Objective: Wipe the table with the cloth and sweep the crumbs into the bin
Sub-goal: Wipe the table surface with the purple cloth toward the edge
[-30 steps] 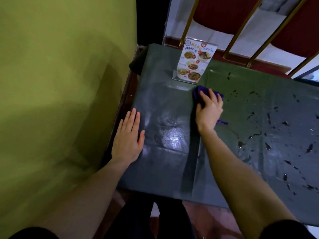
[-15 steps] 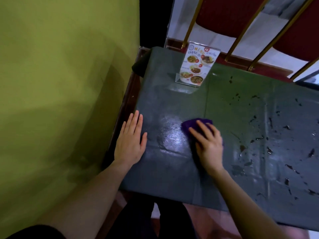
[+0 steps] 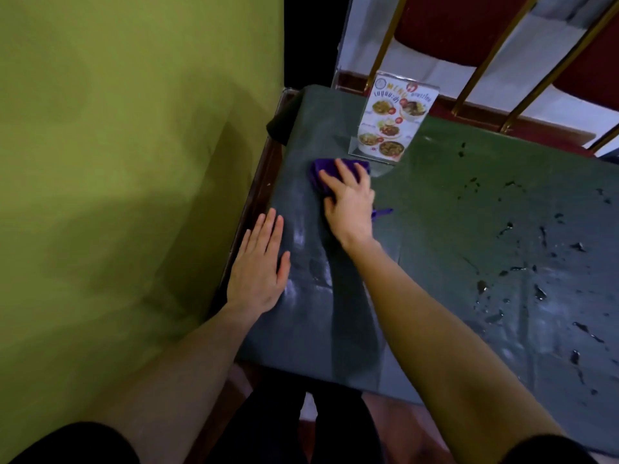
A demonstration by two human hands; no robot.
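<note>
A: Cloth (image 3: 330,169), purple, bunched on the counter (image 3: 469,209), far left part, just in front of the menu stand (image 3: 390,118). Right hand (image 3: 350,204) flat on top of it, fingers spread, pressing down. Wiping step in hand.

B: Left hand (image 3: 259,267)?

A: Open, palm down on the counter's left edge, near the green wall (image 3: 117,162). Apart from the cloth; bracing, I judge.

B: Next move?

A: Crumbs (image 3: 536,289) and wet specks lie scattered on the right side, well apart from the cloth. Likely the stroke must carry right and gather them. No bin in view.
</note>
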